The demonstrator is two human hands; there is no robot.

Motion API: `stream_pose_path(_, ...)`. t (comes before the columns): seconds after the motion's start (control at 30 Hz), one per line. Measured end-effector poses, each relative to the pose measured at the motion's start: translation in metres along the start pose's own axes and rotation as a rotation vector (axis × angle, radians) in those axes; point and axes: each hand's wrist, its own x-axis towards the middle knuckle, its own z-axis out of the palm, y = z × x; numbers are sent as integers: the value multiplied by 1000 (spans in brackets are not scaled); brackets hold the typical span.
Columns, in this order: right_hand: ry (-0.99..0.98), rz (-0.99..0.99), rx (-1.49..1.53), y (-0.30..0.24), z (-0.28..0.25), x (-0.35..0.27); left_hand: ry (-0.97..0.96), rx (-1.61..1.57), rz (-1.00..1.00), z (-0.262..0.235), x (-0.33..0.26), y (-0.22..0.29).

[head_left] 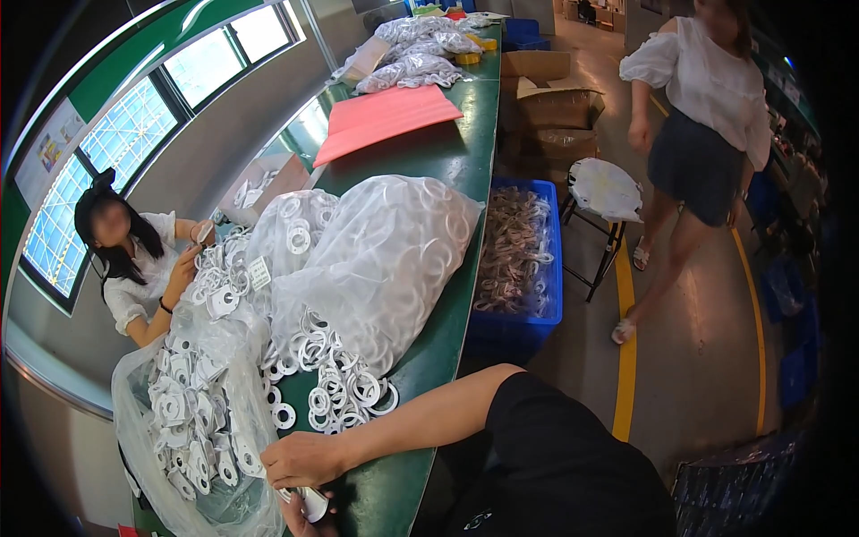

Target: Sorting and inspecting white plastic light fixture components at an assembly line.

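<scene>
My right hand [307, 460] reaches in over the table edge, its fingers curled downward with their tips hidden. Just below it, at the lower edge of the view, my left hand [298, 517] is partly visible, gripping a small white part [314, 504] with a shiny face. What the right fingers pinch, if anything, cannot be made out. Beside both hands lies an open clear plastic bag [134, 394] filled with flat white plastic plates [174, 403] with round holes. Loose white rings [335, 389] are heaped on the green table just beyond my right forearm.
A large translucent bag of rings [385, 259] lies on the green table [412, 483]. Across it, a co-worker [134, 268] handles a white piece. A blue crate [557, 259], a stool [604, 190] and a walking person [693, 134] are to the right.
</scene>
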Motion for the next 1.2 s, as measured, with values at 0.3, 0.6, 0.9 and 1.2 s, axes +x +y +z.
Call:
stream_pose_path(0.3, 0, 4, 7, 0, 0, 0, -21, 70, 46, -4, 1, -3)
stream_pose_path(0.6, 5, -3, -1, 0, -1, 1, 39, 76, 0, -16, 4, -10)
stream_pose_path(0.9, -8, 13, 3, -1, -2, 1, -27, -84, -45, -20, 4, -9)
stream_pose_path(1.2, -11, 12, -1, 1, 1, 0, -27, -92, -59, -7, 0, -2)
